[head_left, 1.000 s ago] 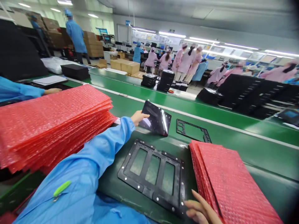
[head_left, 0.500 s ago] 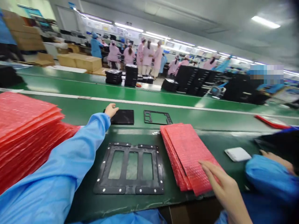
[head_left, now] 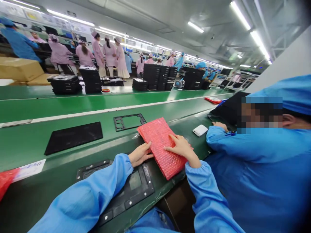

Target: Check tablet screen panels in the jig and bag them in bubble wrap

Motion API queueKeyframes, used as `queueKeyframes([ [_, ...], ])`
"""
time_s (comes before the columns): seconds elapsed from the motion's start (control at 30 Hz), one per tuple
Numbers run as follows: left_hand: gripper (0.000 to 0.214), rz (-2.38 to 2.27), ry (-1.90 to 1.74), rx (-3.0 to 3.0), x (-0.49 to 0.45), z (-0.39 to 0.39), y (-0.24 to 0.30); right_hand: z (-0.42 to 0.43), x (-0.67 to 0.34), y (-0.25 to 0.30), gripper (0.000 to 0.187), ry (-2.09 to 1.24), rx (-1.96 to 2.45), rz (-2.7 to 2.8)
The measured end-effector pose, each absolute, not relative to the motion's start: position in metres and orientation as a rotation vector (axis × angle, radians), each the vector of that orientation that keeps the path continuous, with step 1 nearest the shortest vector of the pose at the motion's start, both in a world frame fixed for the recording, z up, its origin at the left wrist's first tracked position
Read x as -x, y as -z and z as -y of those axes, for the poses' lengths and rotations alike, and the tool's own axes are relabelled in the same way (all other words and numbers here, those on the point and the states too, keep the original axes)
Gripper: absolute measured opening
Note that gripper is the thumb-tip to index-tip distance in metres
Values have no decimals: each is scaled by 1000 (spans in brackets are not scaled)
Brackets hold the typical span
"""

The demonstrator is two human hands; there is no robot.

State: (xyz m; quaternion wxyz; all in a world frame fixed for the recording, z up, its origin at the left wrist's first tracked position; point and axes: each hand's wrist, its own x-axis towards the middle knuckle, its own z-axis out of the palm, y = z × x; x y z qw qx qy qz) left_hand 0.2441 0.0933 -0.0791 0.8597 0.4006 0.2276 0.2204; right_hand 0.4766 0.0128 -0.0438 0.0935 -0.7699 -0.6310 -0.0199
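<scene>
A stack of red bubble-wrap bags (head_left: 160,129) lies slanted on the green bench in front of me. My left hand (head_left: 141,153) grips the stack's left edge, thumb on the upper side and the other fingertips partly hidden at the edge. Across the top bag rests my right hand (head_left: 180,147), open, its thumb and index finger apart. Under my left forearm is a black frame plate (head_left: 143,191) with silver dots, partly covered by the sleeve. Beyond my hands lie a flat black panel (head_left: 75,137) and a thin black frame (head_left: 130,121).
A co-worker in blue (head_left: 262,168) sits close on my right, near a white device (head_left: 200,130). At far left are a red bag's corner (head_left: 7,181) and a printed sheet (head_left: 30,170). Stacked black trays (head_left: 152,77) stand across the green conveyor (head_left: 116,100).
The view has swung right. My left hand has left the black panel and taken the edge of the red bags. My right hand has moved further onto the top bag.
</scene>
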Motion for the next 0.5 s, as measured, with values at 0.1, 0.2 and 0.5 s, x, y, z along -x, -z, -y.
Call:
queueKeyframes([
  [0.1,37,-439,-537,-740,-253,-84,87,-9,-459,43,90,143,2278,1873],
  [0.2,36,-444,-581,-669,-246,-78,90,-2,-435,43,88,237,2228,1944],
  [0.5,35,-624,-704,-613,-178,-72,58,16,-394,44,48,-57,1794,1861],
])
